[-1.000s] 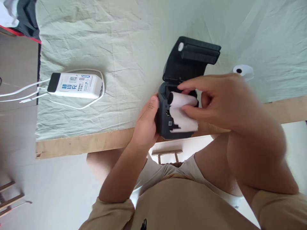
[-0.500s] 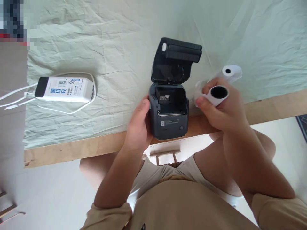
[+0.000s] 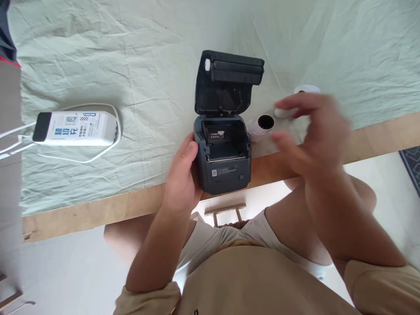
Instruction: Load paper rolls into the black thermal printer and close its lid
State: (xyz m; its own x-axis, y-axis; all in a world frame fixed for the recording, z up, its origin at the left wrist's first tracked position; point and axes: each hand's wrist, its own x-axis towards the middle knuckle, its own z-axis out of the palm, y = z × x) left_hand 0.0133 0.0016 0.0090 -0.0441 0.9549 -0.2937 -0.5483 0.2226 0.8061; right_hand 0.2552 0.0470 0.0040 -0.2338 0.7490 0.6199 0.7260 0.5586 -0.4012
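Observation:
My left hand [image 3: 182, 175] grips the left side of a dark grey label printer [image 3: 225, 177], thumb along its edge. The printer's lid [image 3: 228, 78] is flipped up, and the paper bay beneath it holds no roll. Just right of the printer stands a white paper roll [image 3: 255, 130] with a dark hollow core. My right hand [image 3: 316, 135], smeared by motion, is apart from that roll, its thumb and fingers spread. Behind this hand a second white roll [image 3: 308, 88] is mostly hidden. A small whitish piece [image 3: 282, 113] by the fingertips cannot be made out.
A white power bank [image 3: 78, 129] with a black end and white cables lies at the left on the pale green cloth [image 3: 154, 87]. The table's wooden front edge [image 3: 98, 201] runs close to my lap. A dark item [image 3: 6, 35] sits at the far left corner.
My right hand has let go of the white roll, which now stands against the printer's right side, and the fingers have spread and drawn away. My left hand still holds the printer.

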